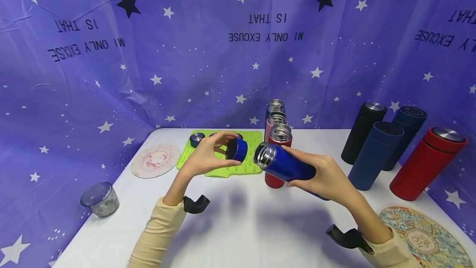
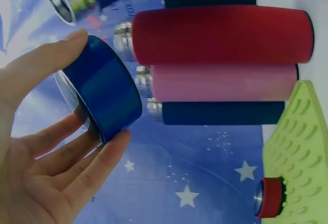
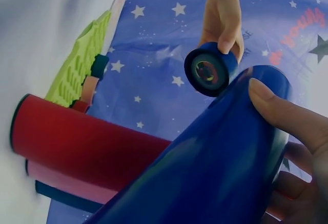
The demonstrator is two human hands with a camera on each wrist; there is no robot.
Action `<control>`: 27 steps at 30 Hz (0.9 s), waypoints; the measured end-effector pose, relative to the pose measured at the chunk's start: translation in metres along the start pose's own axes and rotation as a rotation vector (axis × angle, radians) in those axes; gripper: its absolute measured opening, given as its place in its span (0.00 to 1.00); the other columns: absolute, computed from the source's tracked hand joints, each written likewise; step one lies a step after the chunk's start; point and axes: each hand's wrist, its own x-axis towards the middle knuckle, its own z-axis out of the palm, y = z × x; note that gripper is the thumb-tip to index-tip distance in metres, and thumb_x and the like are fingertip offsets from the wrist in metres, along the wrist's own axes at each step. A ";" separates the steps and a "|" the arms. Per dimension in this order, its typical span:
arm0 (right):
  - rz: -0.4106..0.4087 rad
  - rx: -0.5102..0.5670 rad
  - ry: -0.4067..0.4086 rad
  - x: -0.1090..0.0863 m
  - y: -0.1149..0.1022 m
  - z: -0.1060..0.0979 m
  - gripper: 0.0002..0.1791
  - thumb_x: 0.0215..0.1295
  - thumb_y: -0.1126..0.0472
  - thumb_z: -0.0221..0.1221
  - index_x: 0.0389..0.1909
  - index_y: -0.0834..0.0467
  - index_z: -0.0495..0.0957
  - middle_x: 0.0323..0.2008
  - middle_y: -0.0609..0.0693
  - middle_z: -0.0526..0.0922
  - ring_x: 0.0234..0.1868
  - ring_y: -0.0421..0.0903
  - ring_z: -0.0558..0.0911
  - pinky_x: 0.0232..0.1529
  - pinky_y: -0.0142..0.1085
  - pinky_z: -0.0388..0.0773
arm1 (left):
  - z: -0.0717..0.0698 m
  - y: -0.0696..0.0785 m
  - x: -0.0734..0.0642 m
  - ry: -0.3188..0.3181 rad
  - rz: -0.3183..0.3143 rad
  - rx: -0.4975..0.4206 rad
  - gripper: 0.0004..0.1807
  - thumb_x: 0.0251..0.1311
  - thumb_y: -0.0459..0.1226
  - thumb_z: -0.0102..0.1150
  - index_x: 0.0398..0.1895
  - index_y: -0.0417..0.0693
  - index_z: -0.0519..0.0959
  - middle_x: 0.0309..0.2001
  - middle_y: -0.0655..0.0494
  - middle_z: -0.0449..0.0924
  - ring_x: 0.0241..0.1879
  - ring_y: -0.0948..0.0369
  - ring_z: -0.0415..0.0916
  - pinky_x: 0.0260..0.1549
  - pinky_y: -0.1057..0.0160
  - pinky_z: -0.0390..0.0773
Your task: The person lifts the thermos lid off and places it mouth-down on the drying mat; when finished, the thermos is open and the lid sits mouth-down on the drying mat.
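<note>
My left hand [image 1: 206, 154] pinches a blue bottle lid [image 1: 237, 150] between thumb and fingers, its underside turned toward the bottle. My right hand [image 1: 323, 175] grips a blue thermos bottle [image 1: 288, 164] round its body, tilted so that its bare steel mouth [image 1: 265, 155] faces the lid. A short gap separates lid and mouth in the head view. In the right wrist view the lid [image 3: 209, 70] shows a dark rim and a round inner face, and the bottle [image 3: 215, 157] fills the foreground. Behind stand lidless red [image 2: 220, 34], pink [image 2: 225, 82] and dark blue [image 2: 225, 113] bottles in a row.
A green drying mat [image 1: 253, 164] holds several lids, one dark with a steel top [image 1: 196, 139]. On the left are a round pink mat [image 1: 156, 160] and a glass cup [image 1: 100, 199]. Several capped bottles, including a red one [image 1: 427, 164], and a patterned round mat [image 1: 424, 235] occupy the right.
</note>
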 end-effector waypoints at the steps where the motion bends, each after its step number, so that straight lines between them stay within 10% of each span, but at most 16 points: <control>1: 0.010 -0.001 0.003 -0.001 0.001 -0.001 0.49 0.38 0.54 0.79 0.67 0.45 0.70 0.52 0.54 0.82 0.45 0.54 0.84 0.43 0.50 0.82 | 0.000 -0.002 0.002 0.002 -0.002 0.012 0.36 0.44 0.46 0.77 0.60 0.52 0.74 0.52 0.58 0.78 0.48 0.60 0.77 0.42 0.62 0.82; 27: 0.430 0.203 0.147 -0.025 0.043 -0.027 0.44 0.50 0.59 0.74 0.69 0.57 0.66 0.60 0.61 0.75 0.53 0.62 0.79 0.52 0.56 0.73 | 0.038 -0.084 0.054 -0.060 -0.108 0.252 0.38 0.44 0.43 0.78 0.60 0.43 0.75 0.51 0.46 0.74 0.43 0.52 0.73 0.41 0.57 0.78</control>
